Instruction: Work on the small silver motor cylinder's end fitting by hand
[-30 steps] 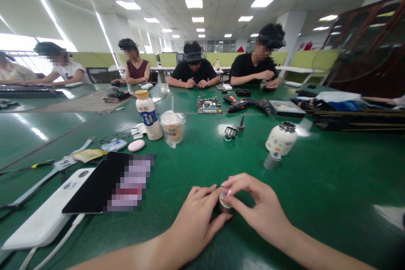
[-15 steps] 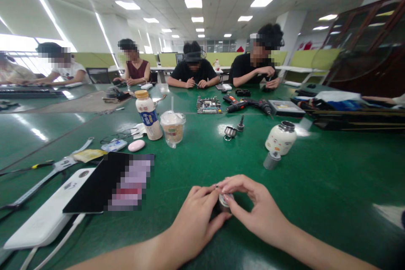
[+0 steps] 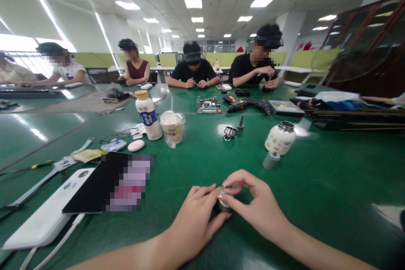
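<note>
My left hand [image 3: 195, 219] curls around a small silver cylindrical part [image 3: 224, 206] low over the green table, fingers on its far side and thumb on its near side. From the right, my right hand [image 3: 257, 202] pinches at the top of that part with thumb and fingertips; whether a separate small piece is between them is hidden. Beyond my hands stands a cream patterned flask [image 3: 281, 138] with its metal mouth uncovered. A grey cup-shaped piece [image 3: 271, 160] leans in front of it. Farther left lie a metal cap with a ring [image 3: 229, 133] and a dark stopper-like piece [image 3: 240, 123].
Left are a drink bottle [image 3: 148, 117], a plastic cup with straw [image 3: 172, 128], a pink oval item [image 3: 136, 146], a tablet [image 3: 95, 183] and a white power bank [image 3: 41, 215] with cables. Ahead lie a circuit board [image 3: 209, 104] and power drills [image 3: 249, 104]. Several people sit opposite.
My right hand has shifted slightly up and its thumb has come onto the top of the silver part, closer to the fingers. My left hand stays nearly still.
</note>
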`<state>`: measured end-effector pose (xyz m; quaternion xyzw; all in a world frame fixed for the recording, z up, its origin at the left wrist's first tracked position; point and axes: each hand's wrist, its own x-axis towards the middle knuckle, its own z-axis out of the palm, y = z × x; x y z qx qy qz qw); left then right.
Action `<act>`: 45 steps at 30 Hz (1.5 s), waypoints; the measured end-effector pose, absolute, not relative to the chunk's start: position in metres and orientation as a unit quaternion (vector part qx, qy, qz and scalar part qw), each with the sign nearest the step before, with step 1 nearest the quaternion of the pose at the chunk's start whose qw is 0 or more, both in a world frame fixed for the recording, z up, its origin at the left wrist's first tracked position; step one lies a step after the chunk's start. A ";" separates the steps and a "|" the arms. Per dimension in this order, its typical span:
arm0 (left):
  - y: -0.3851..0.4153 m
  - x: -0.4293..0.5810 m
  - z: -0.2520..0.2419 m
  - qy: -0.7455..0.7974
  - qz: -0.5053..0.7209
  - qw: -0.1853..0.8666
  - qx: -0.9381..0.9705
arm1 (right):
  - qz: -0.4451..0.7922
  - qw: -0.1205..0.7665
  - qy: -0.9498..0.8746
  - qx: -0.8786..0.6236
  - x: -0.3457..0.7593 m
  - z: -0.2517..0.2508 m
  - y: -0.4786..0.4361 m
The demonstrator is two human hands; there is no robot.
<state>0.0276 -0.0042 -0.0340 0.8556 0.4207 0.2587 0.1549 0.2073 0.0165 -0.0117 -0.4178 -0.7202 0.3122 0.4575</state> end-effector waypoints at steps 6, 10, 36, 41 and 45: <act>-0.005 0.027 -0.034 0.421 0.262 0.158 0.854 | 0.306 0.518 -0.714 -0.358 0.208 -0.017 0.018; -0.004 0.027 -0.036 0.433 0.257 0.150 0.851 | 0.292 0.548 -0.702 -0.348 0.217 -0.024 0.034; 0.047 0.023 -0.036 0.419 0.292 0.191 0.838 | 0.279 0.565 -0.672 -0.388 0.231 -0.039 0.051; 0.053 0.032 -0.035 0.441 0.261 0.198 0.836 | 0.302 0.548 -0.676 -0.389 0.232 -0.043 0.053; 0.065 0.046 -0.039 0.458 0.250 0.191 0.831 | 0.292 0.525 -0.700 -0.386 0.234 -0.047 0.050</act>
